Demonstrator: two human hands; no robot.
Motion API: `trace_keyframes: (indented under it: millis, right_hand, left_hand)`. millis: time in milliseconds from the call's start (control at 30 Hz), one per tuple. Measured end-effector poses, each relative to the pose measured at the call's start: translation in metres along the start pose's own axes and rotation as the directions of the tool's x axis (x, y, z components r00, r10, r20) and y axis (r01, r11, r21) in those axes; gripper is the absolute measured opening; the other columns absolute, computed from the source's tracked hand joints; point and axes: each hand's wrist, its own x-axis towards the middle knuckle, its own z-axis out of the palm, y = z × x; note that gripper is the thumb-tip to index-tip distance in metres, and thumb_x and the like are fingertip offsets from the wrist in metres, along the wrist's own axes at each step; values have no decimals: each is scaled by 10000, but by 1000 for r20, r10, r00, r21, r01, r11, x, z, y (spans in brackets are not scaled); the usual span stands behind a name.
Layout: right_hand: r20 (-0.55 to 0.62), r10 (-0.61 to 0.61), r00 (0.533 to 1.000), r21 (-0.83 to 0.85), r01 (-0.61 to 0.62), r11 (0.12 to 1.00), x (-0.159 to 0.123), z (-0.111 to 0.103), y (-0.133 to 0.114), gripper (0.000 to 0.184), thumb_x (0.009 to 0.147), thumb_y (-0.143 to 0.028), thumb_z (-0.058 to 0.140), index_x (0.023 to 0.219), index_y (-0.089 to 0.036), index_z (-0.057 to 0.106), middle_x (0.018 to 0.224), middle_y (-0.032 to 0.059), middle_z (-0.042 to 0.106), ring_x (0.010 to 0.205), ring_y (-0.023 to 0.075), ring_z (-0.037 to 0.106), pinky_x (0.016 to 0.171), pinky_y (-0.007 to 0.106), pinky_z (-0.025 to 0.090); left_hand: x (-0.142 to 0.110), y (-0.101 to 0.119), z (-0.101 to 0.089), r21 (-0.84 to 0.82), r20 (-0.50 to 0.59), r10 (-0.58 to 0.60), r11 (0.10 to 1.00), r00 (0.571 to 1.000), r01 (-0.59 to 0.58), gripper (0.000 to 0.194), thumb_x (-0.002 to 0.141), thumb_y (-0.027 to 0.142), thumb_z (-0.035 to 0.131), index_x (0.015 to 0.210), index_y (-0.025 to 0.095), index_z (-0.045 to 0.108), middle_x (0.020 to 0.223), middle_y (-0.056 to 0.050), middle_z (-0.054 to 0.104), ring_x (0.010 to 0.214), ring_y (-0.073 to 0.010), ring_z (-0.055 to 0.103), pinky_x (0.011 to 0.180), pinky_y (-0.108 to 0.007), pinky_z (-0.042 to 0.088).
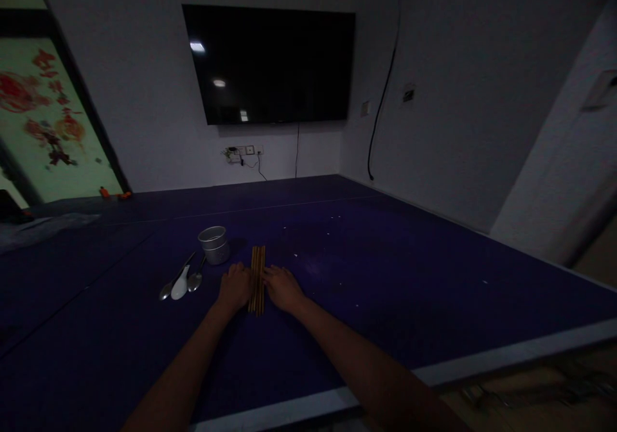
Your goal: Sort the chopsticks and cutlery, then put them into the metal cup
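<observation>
Several wooden chopsticks lie side by side on the purple tabletop, pointing away from me. My left hand presses against their left side with its fingers curled in. From the right, my right hand meets the bundle with bent fingers, so the sticks are held between both hands. Left of my left hand lie a white soup spoon, a metal spoon on its right and a longer metal spoon on its left. Just behind them stands a silver metal cup, upright.
White specks dot the purple table, which has a pale front edge. A black television hangs on the wall above sockets and cables. Clear plastic and an orange item lie far left.
</observation>
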Motion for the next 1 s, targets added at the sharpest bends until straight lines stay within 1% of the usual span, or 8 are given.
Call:
trace_keyframes:
  millis: [133, 267, 400, 533, 667, 900, 1000]
  right_hand:
    - [13, 8, 1000, -1, -8, 1000, 0, 2, 1, 436, 868, -134, 341, 1269, -195, 502, 1374, 69, 458, 1276, 261, 371, 1034, 479, 292]
    - [40, 18, 999, 13, -19, 1000, 0, 3, 2, 475, 874, -158, 341, 1336, -223, 428, 1428, 59, 387, 1312, 251, 321, 1041, 495, 275]
    - [76, 13, 997, 8, -13, 1000, -1, 0, 2, 518, 866, -152, 343, 1372, -259, 368, 1448, 44, 355, 1333, 242, 283, 1047, 510, 255]
    - [76, 3, 997, 11, -4, 1000, -2, -1, 1, 531, 861, -147, 345, 1377, -269, 360, 1447, 41, 356, 1336, 241, 277, 1052, 504, 248]
    - [65, 18, 998, 14, -19, 1000, -2, 0, 1, 527, 863, -148, 347, 1366, -300, 373, 1430, 26, 384, 1333, 234, 286, 1056, 497, 241]
    - [40, 16, 999, 24, -17, 1000, -1, 2, 1, 500, 866, -144, 339, 1341, -280, 417, 1420, 32, 400, 1312, 231, 328, 1056, 505, 241]
    - [26, 17, 1000, 28, -17, 999, -2, 3, 1, 491, 870, -152, 335, 1346, -241, 415, 1421, 51, 398, 1304, 239, 339, 1053, 504, 252]
  left_hand:
    - [0, -2, 0, -16, -9, -13, 1000, 1000, 13, 385, 913, 306, 274, 997, 142, 613, 1024, -141, 583, 1019, -259, 525, 794, -369, 438]
    - [1, -3, 2, -36, -17, -19, 999, 1000, 19, 409, 921, 327, 259, 1008, 137, 610, 1032, -139, 588, 1028, -255, 523, 798, -361, 432]
    - [2, -3, 5, -46, -26, -33, 998, 999, 32, 407, 919, 331, 267, 1025, 133, 607, 1034, -143, 591, 1042, -259, 514, 815, -374, 421]
    - [3, -3, 6, -53, -26, -41, 998, 999, 40, 397, 916, 329, 277, 1041, 140, 603, 1049, -144, 594, 1050, -261, 506, 829, -385, 413]
    - [3, -3, 7, -47, -20, -37, 998, 999, 37, 400, 918, 323, 269, 1037, 132, 600, 1062, -148, 591, 1044, -269, 512, 826, -399, 412]
    - [3, -4, 7, -44, -20, -37, 998, 999, 36, 401, 918, 318, 260, 1031, 128, 595, 1061, -147, 592, 1048, -264, 512, 843, -397, 404]
    - [3, -4, 7, -49, -23, -34, 998, 999, 33, 393, 918, 314, 261, 1020, 141, 598, 1056, -139, 595, 1049, -259, 518, 846, -393, 406]
